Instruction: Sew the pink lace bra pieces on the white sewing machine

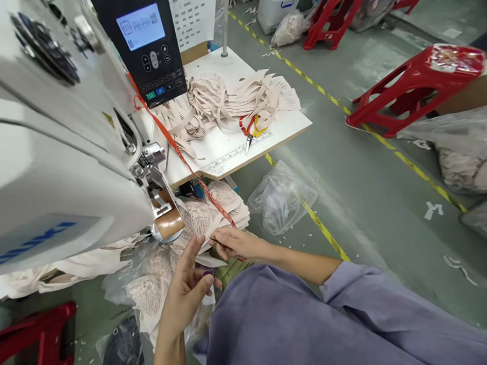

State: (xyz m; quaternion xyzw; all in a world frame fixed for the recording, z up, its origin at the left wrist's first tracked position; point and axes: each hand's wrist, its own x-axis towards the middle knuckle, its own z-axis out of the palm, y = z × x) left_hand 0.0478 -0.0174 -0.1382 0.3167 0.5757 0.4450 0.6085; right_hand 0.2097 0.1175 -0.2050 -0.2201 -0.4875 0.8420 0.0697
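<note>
My left hand (pixel 187 290) is raised below the sewing machine head (pixel 101 156), fingers apart and nothing visible gripped. A small purple spot, perhaps a finger cover, shows by its thumb. Just to the right, my right hand (pixel 236 243) is closed on a thin dark tool (pixel 218 241), its kind too small to make out. A red braided cord (pixel 212 197) runs from the machine down to this hand. Behind and under both hands lie stacks of pale beige lace pieces (pixel 199 216), partly hidden by my fingers.
On the white table (pixel 226 164) lie bundled beige straps (pixel 224 100) and red-and-yellow scissors (pixel 249 131). A control panel (pixel 153 57) stands at the machine. Red stools (pixel 417 86), a plastic bag (pixel 282 197) and bagged fabric (pixel 468 162) are on the floor.
</note>
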